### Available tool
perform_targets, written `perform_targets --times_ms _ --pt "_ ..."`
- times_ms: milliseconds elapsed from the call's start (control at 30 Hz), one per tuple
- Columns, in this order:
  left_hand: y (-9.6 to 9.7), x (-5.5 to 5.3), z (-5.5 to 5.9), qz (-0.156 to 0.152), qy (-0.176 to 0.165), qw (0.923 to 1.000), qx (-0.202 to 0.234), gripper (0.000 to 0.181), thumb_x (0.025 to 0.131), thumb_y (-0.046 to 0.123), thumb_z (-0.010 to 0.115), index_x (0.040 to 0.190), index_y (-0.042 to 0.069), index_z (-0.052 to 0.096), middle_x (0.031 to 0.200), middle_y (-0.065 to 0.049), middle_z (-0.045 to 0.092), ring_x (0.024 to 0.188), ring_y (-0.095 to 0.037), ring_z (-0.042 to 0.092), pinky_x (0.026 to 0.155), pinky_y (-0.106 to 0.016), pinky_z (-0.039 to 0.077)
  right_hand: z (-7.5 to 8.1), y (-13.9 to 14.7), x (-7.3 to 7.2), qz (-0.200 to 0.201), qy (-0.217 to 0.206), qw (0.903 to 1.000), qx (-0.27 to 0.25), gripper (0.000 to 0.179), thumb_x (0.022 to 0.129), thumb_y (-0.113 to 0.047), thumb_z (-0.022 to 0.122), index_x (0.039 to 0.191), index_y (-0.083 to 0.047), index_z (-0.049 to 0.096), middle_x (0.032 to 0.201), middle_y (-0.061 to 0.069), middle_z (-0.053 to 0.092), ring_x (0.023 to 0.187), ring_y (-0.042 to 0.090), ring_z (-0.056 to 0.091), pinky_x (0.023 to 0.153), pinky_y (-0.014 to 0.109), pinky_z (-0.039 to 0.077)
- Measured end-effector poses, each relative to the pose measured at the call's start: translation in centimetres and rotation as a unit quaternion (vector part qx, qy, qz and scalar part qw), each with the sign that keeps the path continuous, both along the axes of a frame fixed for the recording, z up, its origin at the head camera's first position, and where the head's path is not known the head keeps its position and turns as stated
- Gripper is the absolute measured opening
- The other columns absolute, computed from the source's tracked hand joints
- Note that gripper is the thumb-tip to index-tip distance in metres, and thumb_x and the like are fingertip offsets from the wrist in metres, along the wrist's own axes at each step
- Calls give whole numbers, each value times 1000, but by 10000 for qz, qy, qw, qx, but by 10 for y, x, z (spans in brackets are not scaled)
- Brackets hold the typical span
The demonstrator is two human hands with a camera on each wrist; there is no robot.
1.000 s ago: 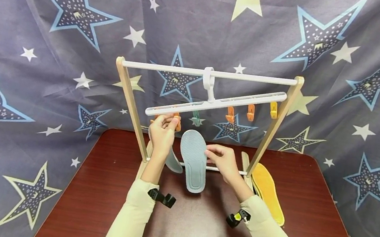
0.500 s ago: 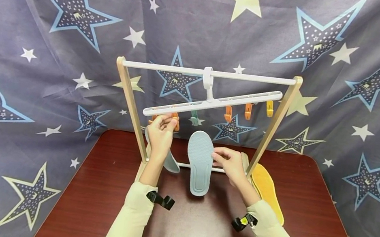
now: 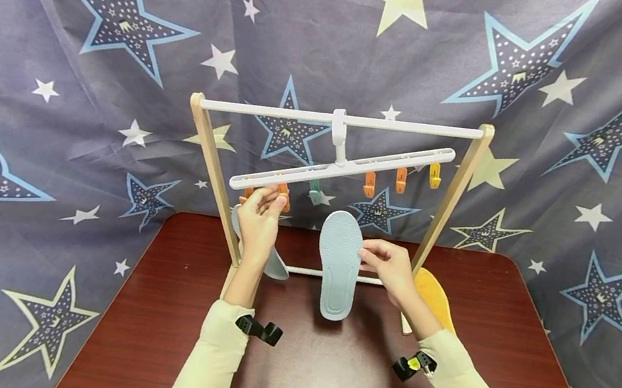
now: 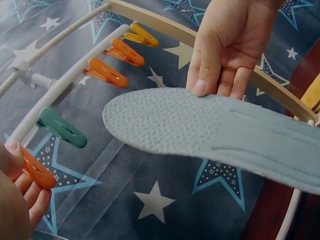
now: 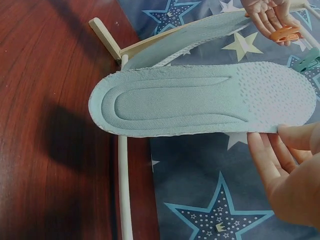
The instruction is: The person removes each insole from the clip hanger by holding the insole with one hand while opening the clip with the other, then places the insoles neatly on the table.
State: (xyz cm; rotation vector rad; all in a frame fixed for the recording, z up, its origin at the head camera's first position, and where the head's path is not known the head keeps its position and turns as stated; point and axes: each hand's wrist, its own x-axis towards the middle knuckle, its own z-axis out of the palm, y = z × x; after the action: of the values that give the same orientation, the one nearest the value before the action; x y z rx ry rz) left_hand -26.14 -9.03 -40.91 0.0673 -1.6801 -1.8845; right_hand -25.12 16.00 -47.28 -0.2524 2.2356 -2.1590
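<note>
In the head view my right hand (image 3: 390, 269) pinches a light blue insole (image 3: 340, 262) by its right edge, between thumb and fingers. The insole is upright, toe end up, below the hanger. My left hand (image 3: 259, 223) holds an orange clip (image 4: 37, 169) on the lower left part of the white hanger (image 3: 394, 162), thumb on one side and fingers on the other. A second light blue insole (image 5: 195, 37) hangs behind my left hand, its upper part partly hidden. A gap separates the held insole from the orange clip.
The hanger tilts, left end low, from the white rod of a wooden-sided rack (image 3: 455, 195). A green clip (image 4: 62, 127), two more orange clips and a yellow clip (image 3: 435, 176) hang along it. A yellow insole (image 3: 435, 300) lies on the red-brown table (image 3: 504, 357), partly behind my right forearm.
My right hand has moved right with the insole, away from the left hand. The left hand and the hanger have shifted slightly left.
</note>
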Motion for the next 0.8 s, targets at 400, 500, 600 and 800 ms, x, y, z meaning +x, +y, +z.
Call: perform_targets --times_ms 400,500,600,800 --pt "-3 2 1 -68 150 9998 -108 25 88 -8 72 111 -18 66 106 -33 70 82 3 65 80 -11 55 9 18 2 -91 192 9997 -101 25 94 5 66 114 21 64 84 -4 74 76 7 72 71 34 65" --pt "-4 1 0 -71 121 9998 -152 25 89 -7 72 110 -18 66 107 -34 70 84 1 66 81 -11 55 14 24 1 -138 273 9994 -137 25 94 7 65 114 22 63 83 -6 73 76 6 71 73 36 65" --pt "-5 0 -1 -71 147 9997 -205 24 89 -7 71 109 -18 66 107 -35 70 84 1 66 81 -11 55 22 31 1 -186 343 9992 -100 26 95 7 64 115 23 62 83 -8 73 77 5 70 75 36 65" --pt "-5 0 -1 -84 229 9994 -265 25 89 -3 73 108 -18 67 107 -36 69 87 -2 68 81 -12 55 36 49 1 -272 569 9980 -66 26 95 6 64 114 24 61 81 -9 73 75 5 70 72 29 64"
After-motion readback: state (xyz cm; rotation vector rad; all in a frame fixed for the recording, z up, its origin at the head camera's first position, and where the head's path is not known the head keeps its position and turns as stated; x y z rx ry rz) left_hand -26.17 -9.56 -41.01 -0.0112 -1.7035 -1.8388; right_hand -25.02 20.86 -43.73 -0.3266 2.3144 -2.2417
